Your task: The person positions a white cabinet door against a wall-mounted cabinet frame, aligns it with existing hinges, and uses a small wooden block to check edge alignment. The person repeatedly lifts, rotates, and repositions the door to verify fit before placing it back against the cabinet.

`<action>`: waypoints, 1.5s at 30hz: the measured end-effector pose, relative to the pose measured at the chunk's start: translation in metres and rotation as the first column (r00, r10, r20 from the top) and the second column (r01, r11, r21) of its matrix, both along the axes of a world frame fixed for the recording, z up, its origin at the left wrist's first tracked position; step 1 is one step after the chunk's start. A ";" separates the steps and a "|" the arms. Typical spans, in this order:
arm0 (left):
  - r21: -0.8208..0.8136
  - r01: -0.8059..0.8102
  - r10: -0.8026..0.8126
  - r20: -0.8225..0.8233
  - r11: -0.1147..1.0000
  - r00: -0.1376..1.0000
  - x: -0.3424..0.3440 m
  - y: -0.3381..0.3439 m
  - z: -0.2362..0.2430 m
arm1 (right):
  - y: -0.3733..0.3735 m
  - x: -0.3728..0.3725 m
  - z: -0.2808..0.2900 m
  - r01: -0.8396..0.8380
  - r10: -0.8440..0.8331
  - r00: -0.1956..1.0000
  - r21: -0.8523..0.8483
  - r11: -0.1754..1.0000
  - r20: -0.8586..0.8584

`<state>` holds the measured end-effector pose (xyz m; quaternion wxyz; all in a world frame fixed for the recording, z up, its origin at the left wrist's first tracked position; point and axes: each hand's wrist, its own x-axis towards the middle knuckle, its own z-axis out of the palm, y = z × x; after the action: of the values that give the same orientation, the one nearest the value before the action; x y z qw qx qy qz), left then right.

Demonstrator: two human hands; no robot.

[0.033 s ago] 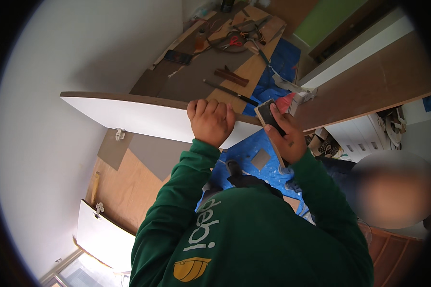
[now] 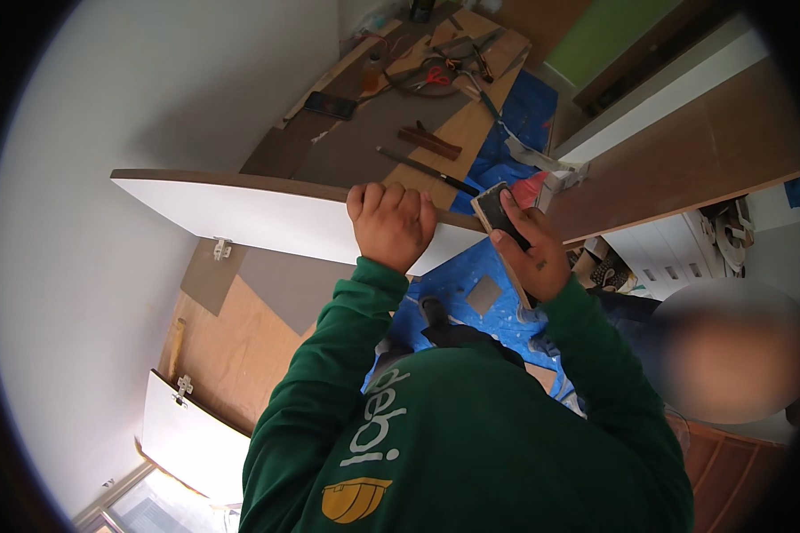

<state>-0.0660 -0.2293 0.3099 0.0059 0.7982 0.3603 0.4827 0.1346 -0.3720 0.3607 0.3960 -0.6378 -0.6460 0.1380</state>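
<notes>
A long white panel [image 2: 267, 213] with a brown edge is held up on its side in front of me. My left hand [image 2: 391, 226] is closed over its top edge, fingers curled round the far side. In my right hand [image 2: 535, 253] is a sanding block [image 2: 498, 218], black-faced with a pale rim, gripped between thumb and fingers. It sits at the right end of the panel's edge; whether it touches is hard to tell. A metal hinge [image 2: 222, 250] shows at the panel's lower left side.
Beyond the panel, a worktop [image 2: 347, 151] carries a phone [image 2: 331, 106], red-handled scissors [image 2: 434, 76], a dark rod-like tool [image 2: 427, 171] and scraps. Blue sheeting [image 2: 453, 275] covers the floor. Another person [image 2: 631, 320] is close on the right, below a brown board [image 2: 684, 160].
</notes>
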 end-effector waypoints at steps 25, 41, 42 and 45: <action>0.028 -0.017 0.018 -0.014 0.999 1.000 -0.002 -0.006 0.002 | -0.012 -0.004 0.018 0.086 -0.073 0.995 -0.207 0.975 0.070; -0.022 0.154 -0.156 -0.114 0.988 0.981 0.003 -0.028 0.020 | -0.047 0.006 0.001 0.258 -0.342 0.834 -0.243 0.935 -0.433; -0.046 0.174 -0.179 -0.117 0.984 0.977 0.008 -0.033 0.021 | -0.049 0.004 0.000 0.263 -0.356 0.814 -0.255 0.931 -0.459; -0.137 0.216 -0.232 -0.119 0.967 0.965 0.023 -0.045 0.026 | -0.053 -0.001 -0.004 0.248 -0.351 0.809 -0.267 0.931 -0.472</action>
<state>-0.0434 -0.2743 0.3361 0.0856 0.8625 0.2963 0.4012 0.1340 -0.4253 0.3570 0.5063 -0.7072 -0.3917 0.3000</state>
